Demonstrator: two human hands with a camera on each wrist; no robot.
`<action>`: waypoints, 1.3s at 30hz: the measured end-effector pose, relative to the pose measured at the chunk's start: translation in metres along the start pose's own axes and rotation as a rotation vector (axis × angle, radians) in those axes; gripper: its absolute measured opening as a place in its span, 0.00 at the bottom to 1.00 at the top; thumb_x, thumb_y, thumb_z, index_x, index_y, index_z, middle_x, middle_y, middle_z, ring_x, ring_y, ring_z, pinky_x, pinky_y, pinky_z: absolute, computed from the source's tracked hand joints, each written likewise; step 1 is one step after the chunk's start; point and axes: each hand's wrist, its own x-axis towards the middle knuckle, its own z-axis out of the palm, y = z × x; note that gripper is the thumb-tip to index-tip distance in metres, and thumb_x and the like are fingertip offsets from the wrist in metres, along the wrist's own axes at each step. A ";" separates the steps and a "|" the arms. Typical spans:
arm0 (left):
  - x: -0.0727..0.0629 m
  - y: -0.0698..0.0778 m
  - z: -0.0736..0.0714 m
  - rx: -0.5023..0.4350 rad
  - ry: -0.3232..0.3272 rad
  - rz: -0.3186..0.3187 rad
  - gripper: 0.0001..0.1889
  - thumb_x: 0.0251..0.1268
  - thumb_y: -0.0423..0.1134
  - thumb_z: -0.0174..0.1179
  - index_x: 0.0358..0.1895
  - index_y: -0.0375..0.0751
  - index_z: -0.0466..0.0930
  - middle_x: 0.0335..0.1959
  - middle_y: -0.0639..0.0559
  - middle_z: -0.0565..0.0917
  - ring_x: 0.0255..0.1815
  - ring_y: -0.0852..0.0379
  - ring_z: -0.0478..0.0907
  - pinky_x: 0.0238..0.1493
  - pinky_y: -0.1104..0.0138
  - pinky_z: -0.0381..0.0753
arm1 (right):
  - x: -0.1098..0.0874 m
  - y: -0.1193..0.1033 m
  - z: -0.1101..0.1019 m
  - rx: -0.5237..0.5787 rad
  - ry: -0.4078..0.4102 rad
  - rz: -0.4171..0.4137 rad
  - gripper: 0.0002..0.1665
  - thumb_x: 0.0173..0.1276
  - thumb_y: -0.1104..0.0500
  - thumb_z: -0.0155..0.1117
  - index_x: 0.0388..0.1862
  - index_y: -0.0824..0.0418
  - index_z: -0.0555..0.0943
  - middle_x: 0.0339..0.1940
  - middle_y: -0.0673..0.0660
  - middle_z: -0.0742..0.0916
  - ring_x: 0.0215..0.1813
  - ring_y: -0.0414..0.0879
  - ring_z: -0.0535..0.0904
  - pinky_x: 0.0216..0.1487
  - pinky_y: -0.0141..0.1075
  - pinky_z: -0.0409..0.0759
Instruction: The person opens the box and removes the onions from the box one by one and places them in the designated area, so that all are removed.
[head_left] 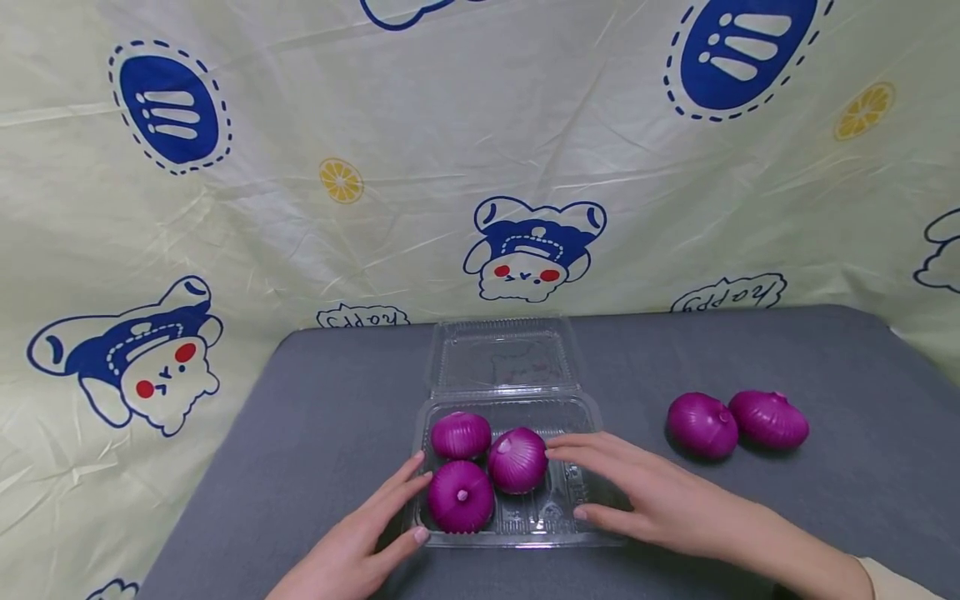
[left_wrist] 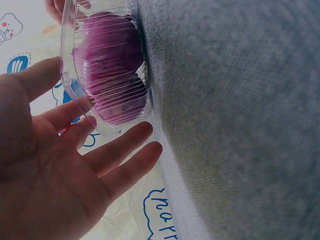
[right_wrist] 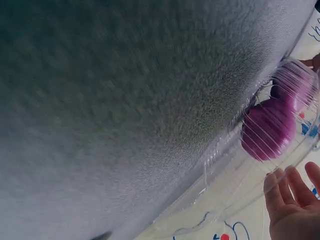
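Observation:
Three purple onions sit in the base of a clear plastic clamshell box [head_left: 517, 540]: a back-left onion [head_left: 461, 435], a front-left onion [head_left: 461, 497] and a right onion [head_left: 518, 460]. My left hand [head_left: 360, 533] is at the box's left wall, fingers spread, fingertips right at the rim. My right hand [head_left: 652, 496] reaches over the right wall with straight fingers, its fingertips beside the right onion. Through the ribbed wall the onions [left_wrist: 112, 60] show in the left wrist view. In the right wrist view, my right hand's fingers [right_wrist: 274, 192] are extended near the box wall.
The box's lid [head_left: 506, 358] lies folded back toward the table's far edge. Two more onions lie to the right of the box, a nearer one [head_left: 702, 426] and one beside it [head_left: 769, 419]. Behind the grey table [head_left: 337, 400] hangs a printed cloth [head_left: 420, 242].

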 end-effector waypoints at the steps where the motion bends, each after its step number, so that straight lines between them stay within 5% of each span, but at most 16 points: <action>1: 0.000 0.000 0.000 -0.001 -0.001 0.000 0.33 0.71 0.61 0.53 0.75 0.56 0.62 0.79 0.60 0.51 0.76 0.48 0.54 0.65 0.40 0.65 | 0.003 0.000 0.001 -0.006 -0.006 -0.016 0.34 0.70 0.46 0.64 0.73 0.40 0.67 0.71 0.40 0.70 0.70 0.42 0.67 0.60 0.49 0.76; 6: -0.002 0.001 -0.001 0.004 0.004 0.006 0.33 0.70 0.61 0.53 0.75 0.57 0.62 0.79 0.60 0.51 0.76 0.48 0.54 0.65 0.40 0.65 | 0.018 0.005 0.006 -0.043 -0.019 -0.079 0.36 0.69 0.47 0.67 0.74 0.42 0.66 0.73 0.42 0.69 0.71 0.42 0.66 0.61 0.48 0.75; 19: -0.004 0.000 -0.001 0.033 0.030 0.040 0.32 0.71 0.62 0.53 0.75 0.58 0.62 0.79 0.62 0.51 0.76 0.51 0.55 0.65 0.41 0.65 | 0.057 0.014 0.016 -0.070 -0.122 -0.038 0.38 0.65 0.47 0.70 0.73 0.41 0.68 0.73 0.45 0.70 0.71 0.45 0.65 0.61 0.49 0.75; 27: -0.002 0.001 0.000 0.032 0.015 0.039 0.32 0.71 0.63 0.52 0.74 0.58 0.62 0.79 0.61 0.51 0.76 0.51 0.54 0.66 0.41 0.64 | 0.060 0.013 0.021 -0.126 -0.181 -0.001 0.42 0.62 0.48 0.72 0.74 0.43 0.66 0.70 0.46 0.73 0.66 0.46 0.72 0.56 0.49 0.79; 39: -0.004 0.000 -0.001 0.021 0.014 0.050 0.32 0.71 0.62 0.52 0.74 0.58 0.62 0.79 0.61 0.52 0.76 0.50 0.55 0.66 0.41 0.64 | 0.059 0.014 0.024 0.068 -0.092 0.057 0.39 0.54 0.49 0.77 0.63 0.40 0.69 0.56 0.41 0.80 0.49 0.36 0.79 0.45 0.35 0.81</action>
